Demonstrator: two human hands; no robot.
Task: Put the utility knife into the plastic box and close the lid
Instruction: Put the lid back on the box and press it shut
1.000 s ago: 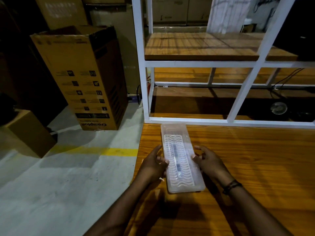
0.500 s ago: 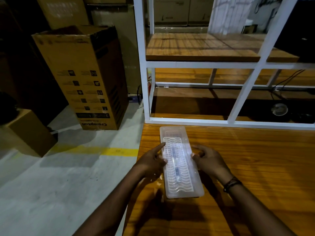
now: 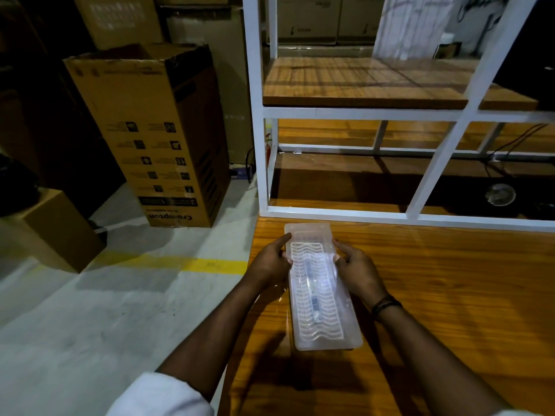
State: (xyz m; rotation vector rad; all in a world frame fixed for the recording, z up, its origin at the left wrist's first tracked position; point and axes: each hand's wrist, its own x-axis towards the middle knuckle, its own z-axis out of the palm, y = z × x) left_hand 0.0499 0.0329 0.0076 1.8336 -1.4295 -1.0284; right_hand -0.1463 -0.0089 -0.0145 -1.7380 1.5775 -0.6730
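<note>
The tall cardboard box point(image 3: 156, 136) on the floor carries the brand "Crompton" printed upside down near its base; its other small labels are too blurred to read.

Head camera looks down, close over table point(image 3: 435, 295).

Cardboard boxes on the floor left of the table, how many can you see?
2 stand clearly on the floor: the tall printed box beside the white shelf frame, and a small plain box at the far left. More cartons are stacked in the dark behind; others may be hidden.
</note>
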